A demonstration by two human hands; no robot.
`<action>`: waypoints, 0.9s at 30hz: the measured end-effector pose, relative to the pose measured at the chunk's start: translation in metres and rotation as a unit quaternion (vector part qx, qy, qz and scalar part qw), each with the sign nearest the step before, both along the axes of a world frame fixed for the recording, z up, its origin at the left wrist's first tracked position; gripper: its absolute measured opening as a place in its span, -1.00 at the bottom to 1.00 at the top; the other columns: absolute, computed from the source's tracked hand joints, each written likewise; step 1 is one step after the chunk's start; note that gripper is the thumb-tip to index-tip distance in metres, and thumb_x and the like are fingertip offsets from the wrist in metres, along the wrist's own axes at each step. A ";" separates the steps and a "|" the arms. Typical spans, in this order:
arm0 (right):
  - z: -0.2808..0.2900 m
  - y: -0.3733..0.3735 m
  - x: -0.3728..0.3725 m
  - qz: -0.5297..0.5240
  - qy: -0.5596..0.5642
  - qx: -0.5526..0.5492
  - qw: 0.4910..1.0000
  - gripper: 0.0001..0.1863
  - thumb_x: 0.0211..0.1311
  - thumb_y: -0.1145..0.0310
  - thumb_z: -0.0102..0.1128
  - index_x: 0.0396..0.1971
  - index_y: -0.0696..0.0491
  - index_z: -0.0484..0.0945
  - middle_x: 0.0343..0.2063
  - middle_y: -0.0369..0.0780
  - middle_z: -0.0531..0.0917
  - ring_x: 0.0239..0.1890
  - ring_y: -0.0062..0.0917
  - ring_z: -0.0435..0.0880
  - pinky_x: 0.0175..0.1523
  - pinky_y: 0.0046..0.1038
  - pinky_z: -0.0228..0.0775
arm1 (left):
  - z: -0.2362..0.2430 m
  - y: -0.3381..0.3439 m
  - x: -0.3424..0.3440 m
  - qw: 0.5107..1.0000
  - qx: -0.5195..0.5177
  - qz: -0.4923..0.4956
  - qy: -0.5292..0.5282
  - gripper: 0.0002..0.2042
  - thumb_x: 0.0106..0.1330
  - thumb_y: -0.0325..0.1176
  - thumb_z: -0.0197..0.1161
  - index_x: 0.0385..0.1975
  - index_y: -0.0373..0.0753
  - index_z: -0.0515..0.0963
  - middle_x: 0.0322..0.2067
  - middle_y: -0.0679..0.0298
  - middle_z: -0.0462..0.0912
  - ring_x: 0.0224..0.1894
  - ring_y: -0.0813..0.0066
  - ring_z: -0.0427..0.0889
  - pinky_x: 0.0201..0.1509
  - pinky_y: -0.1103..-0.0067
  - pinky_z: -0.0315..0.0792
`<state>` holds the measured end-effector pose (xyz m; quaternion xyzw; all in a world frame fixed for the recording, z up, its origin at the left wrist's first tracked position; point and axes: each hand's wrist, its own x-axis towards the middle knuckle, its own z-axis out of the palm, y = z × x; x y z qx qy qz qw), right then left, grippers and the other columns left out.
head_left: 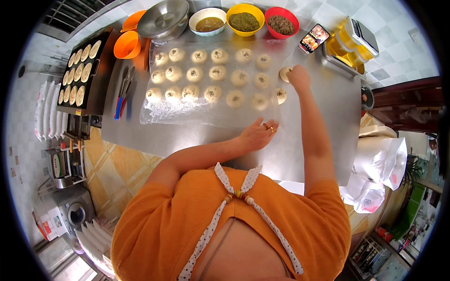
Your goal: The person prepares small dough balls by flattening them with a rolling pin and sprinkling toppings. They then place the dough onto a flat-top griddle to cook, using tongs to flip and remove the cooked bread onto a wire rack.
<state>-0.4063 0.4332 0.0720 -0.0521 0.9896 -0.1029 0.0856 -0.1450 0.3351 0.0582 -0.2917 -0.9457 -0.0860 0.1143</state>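
Head view: the clear plastic sheet [180,112] lies over rows of round, pale dough pieces [194,74], probably to keep them from drying. Just beyond its right edge, the right hand [299,78] has its fingers bunched on a flat, pale dough round [283,75]; whether they pinch or press it, I cannot tell. Another speckled dough round [281,95] sits at the same edge. The left hand [258,136] is at the sheet's near right corner, fingers loosely bent; whether they grip the film is unclear.

Behind the sheet stand a white bowl [207,33], yellow bowl [245,34] and red bowl [282,37], seemingly kept within reach, and a lit phone [314,38] angled for viewing. Left of it is a black griddle [95,68] bearing flatbreads.

The table [340,117] is shiny bare metal; past the sheet rises a tiled wall [386,61], and yellow tiled floor [110,171] shows nearer and left.
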 end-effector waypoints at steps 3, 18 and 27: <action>-0.008 0.024 -0.010 0.002 -0.029 -0.029 0.999 -0.63 0.03 0.07 0.14 -0.44 0.10 0.66 -0.31 -0.05 0.67 -0.21 -0.18 0.65 -0.13 -0.24 0.49 | -0.008 0.007 0.002 0.999 0.019 -0.014 0.021 -0.63 0.16 -0.41 0.02 -0.02 -0.38 0.44 0.01 0.19 0.47 0.07 0.38 0.41 0.11 0.28 0.28; -0.070 0.063 -0.022 0.067 -0.030 -0.082 0.994 -0.70 -0.01 0.21 0.24 -0.75 0.10 0.56 -0.78 -0.21 0.56 -0.66 -0.49 0.59 -0.46 -0.40 0.39 | -0.017 0.023 0.014 0.991 -0.008 -0.078 -0.109 -0.68 0.23 -0.39 -0.01 -0.07 -0.39 0.47 0.11 0.11 0.43 0.10 0.40 0.40 0.09 0.35 0.27; -0.118 0.092 -0.038 0.107 -0.100 -0.038 0.988 -0.62 0.10 0.14 0.19 -0.75 0.11 0.55 -0.80 -0.25 0.55 -0.72 -0.46 0.53 -0.48 -0.41 0.38 | -0.030 -0.042 0.043 0.987 0.111 -0.062 -0.099 -0.86 0.14 -0.38 0.07 -0.47 -0.24 0.57 0.17 0.11 0.36 0.21 0.28 0.32 0.15 0.34 0.26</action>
